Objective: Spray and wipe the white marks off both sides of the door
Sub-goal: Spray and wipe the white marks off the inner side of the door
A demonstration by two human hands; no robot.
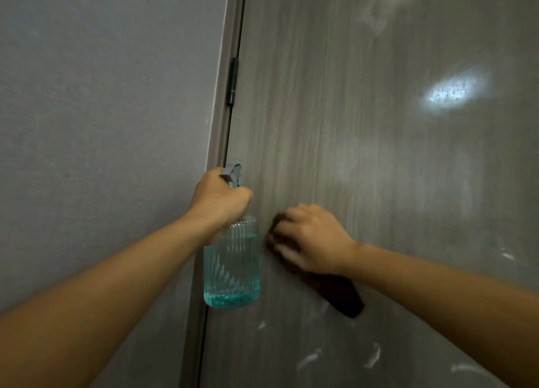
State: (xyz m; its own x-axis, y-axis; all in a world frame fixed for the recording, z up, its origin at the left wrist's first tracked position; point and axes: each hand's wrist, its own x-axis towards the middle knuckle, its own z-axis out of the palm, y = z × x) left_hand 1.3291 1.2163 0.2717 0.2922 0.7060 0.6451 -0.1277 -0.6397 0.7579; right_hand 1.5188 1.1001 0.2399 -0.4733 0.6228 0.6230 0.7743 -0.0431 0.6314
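L hand (219, 198) wrapped tight round the neck of the spray bottle (232, 263), fingers fully curled under the grey trigger head. Bottle hangs upright just beside the hinge edge of the door (335, 110), roughly 2/3 full of blue liquid. Can't tell if it's touching the door face.

R hand (313, 239) has the dark cloth (339, 295) bunched under curled fingers, pressed flat-ish against the door at mid height. Tail of cloth hangs loose below my wrist. Hand is motion-blurred, so I'd judge I'm mid-wipe.

Status, as a guess: area round my R hand looks mostly clean, faint haze only. White marks (310, 358) are left lower down, several streaks near the bottom of view, plus one small one (509, 255) off to the right. The bright patch upper right looks like light reflection w/ droplets, not sure it's a mark. Other side of door not in view, so assume untouched.

Risks:
- cloth tail dragging through the lower marks → smears instead of lifting them
- wiping dry there; those streaks prob need spray first
- bottle nozzle pointing away from target, I'd need to re-aim before squeezing or I hit the wall (102, 96) / hinge (233, 81)
- bottle swinging into the frame edge while R hand pushes
- haze left behind if I don't finish w/ a clean bit of cloth
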